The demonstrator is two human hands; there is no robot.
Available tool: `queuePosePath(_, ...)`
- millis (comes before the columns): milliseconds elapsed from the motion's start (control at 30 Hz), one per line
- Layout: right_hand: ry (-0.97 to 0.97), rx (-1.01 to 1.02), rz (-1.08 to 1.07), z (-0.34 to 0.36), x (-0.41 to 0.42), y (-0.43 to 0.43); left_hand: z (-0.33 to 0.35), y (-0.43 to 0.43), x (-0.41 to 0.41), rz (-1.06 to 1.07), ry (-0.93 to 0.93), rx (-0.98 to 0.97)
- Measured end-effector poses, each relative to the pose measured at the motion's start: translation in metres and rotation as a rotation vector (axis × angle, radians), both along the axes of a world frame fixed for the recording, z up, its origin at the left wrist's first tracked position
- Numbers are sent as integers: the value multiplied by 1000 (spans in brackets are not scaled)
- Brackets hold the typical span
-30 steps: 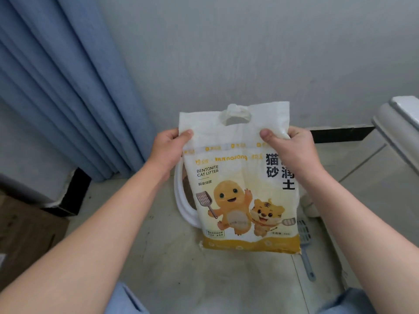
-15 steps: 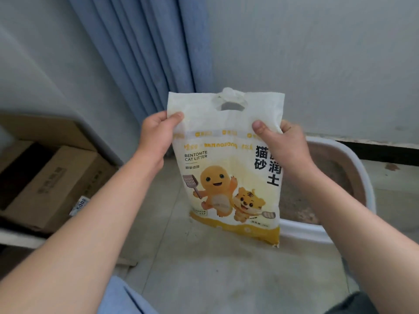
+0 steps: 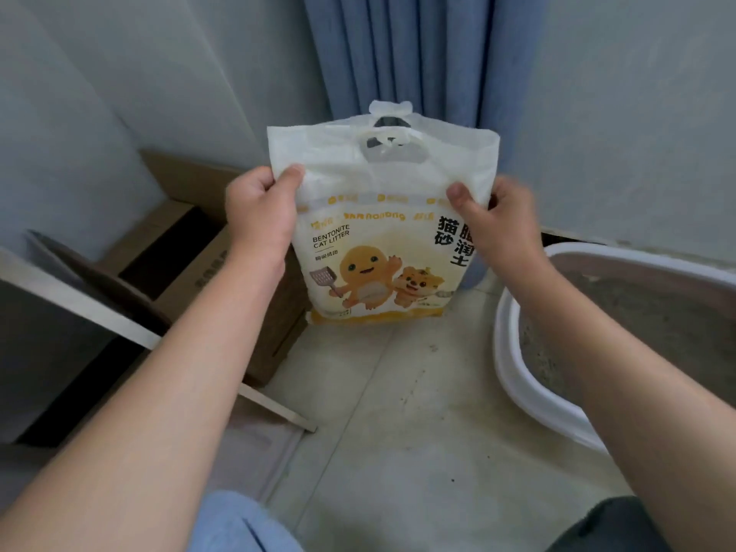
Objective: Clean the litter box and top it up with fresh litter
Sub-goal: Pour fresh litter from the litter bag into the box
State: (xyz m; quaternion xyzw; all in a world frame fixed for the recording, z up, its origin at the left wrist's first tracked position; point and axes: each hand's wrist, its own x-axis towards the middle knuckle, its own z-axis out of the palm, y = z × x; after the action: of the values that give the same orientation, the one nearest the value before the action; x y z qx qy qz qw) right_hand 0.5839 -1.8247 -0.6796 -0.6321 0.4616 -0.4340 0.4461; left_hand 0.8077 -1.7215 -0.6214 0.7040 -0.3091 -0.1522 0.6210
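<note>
- Bag of litter [image 3: 378, 241], held upright in mid-frame in front of the blue curtain [image 3: 402, 53] and left of the litter box [image 3: 507, 352]; I cannot tell whether its base touches the floor [image 3: 398, 432].
- Judged by how full the lower part looks, it is probably heavy for its size. The film is soft and smooth, so the slack, empty top would crumple and slip under a loose pinch.
- Left hand [image 3: 259, 211] pinches the upper left edge, thumb on the front and fingers curled behind.
- Right hand [image 3: 498, 223] grips the upper right edge the same way, partly covering the print.
- Safer holds: the cut-out handle [image 3: 388, 133] at the top for carrying, and a hand under the base for pouring.
- Print reads "BENTONITE CAT LITTER", with large Chinese characters 猫砂 beside others half hidden. The orange brand strip above is too blurred to read.
- Cartoon orange figure with a scoop, a tiger cub beside it.
- Litter box holds grey litter inside a white rim.
- Cardboard box [image 3: 191, 268] sits left; its printing is unreadable.
</note>
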Motion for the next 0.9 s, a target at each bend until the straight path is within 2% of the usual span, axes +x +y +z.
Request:
queuePosePath(133,25,16,-5,-17,33,-8,-1,19,22,50,-132,106)
queuePosePath(233,73,94,57,-32,58,-9,-9,33,33,81,-72,229)
queuePosePath(400,283,140,224,-76,80,2,-45,61,56,122,52,521)
queuePosePath(500,295,162,213,-87,89,5,-51,67,63,139,116,555)
queuePosePath(667,310,182,191,-95,101,4,-52,69,61,48,-22,605)
queuePosePath(900,411,213,237,-111,94,-2,-57,82,69,-22,-6,763)
